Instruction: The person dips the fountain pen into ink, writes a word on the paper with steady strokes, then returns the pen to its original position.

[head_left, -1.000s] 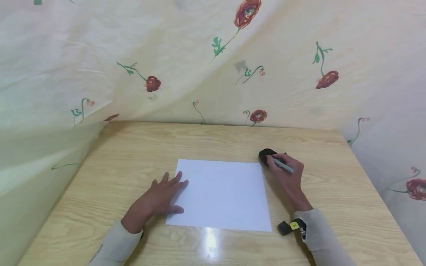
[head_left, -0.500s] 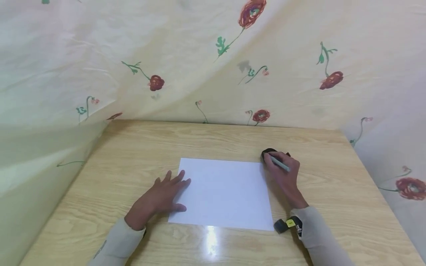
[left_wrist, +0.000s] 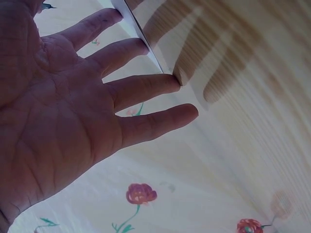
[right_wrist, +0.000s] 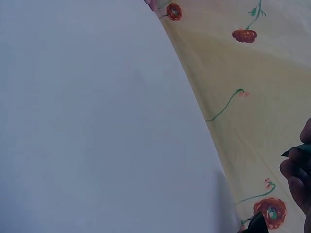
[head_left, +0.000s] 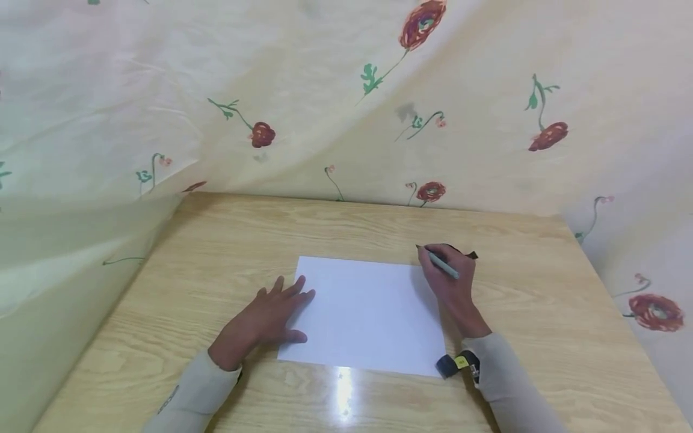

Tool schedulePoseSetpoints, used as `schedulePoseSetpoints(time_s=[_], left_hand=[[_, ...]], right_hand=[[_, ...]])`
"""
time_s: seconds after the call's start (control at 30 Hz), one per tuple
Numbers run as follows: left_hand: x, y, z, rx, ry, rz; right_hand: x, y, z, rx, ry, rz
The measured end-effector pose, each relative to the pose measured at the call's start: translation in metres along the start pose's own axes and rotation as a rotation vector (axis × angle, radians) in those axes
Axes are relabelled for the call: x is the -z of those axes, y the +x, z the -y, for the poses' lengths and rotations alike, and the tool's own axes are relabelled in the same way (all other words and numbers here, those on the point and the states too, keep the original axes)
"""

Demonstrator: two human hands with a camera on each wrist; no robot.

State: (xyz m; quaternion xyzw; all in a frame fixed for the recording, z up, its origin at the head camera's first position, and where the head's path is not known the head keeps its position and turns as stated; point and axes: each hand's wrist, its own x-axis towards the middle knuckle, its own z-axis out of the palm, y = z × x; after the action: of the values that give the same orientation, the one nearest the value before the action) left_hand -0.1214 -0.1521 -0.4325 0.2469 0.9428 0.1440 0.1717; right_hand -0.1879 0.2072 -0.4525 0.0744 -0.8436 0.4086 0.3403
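Observation:
A white sheet of paper (head_left: 368, 319) lies on the wooden table. My left hand (head_left: 265, 316) rests on its left edge with the fingers spread and straight. My right hand (head_left: 450, 285) pinches a grey-green pen (head_left: 445, 266) near the sheet's upper right corner. The dark pen tip points up and left, just beyond the paper's top edge; whether it touches anything cannot be told. Behind the right hand, a black object (head_left: 472, 255) is mostly hidden. In the right wrist view, the right hand's fingertips (right_wrist: 297, 160) show at the right edge around the pen.
The wooden table (head_left: 346, 225) reaches back to a pale flowered cloth (head_left: 303, 108), which also hangs at both sides. A small black device with a yellow label (head_left: 461, 362) is strapped at my right wrist, over the paper's lower right corner. Light glares near the front.
My right hand has moved left with the pen, from over the black object to the paper's upper right corner. The left hand keeps its place on the paper. The view has shifted slightly.

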Motion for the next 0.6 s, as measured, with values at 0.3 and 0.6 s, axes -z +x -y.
schedulePoseSetpoints(time_s=[0.3,0.6], left_hand=[[0.003,0.003,0.005,0.001,-0.002,0.010],[0.008,0.009,0.008,-0.023,0.029,-0.004]], right_hand=[[-0.018,0.004,0.020,0.028,0.050,0.035],[-0.053,0.005,0.048,0.080,0.098,0.159]])
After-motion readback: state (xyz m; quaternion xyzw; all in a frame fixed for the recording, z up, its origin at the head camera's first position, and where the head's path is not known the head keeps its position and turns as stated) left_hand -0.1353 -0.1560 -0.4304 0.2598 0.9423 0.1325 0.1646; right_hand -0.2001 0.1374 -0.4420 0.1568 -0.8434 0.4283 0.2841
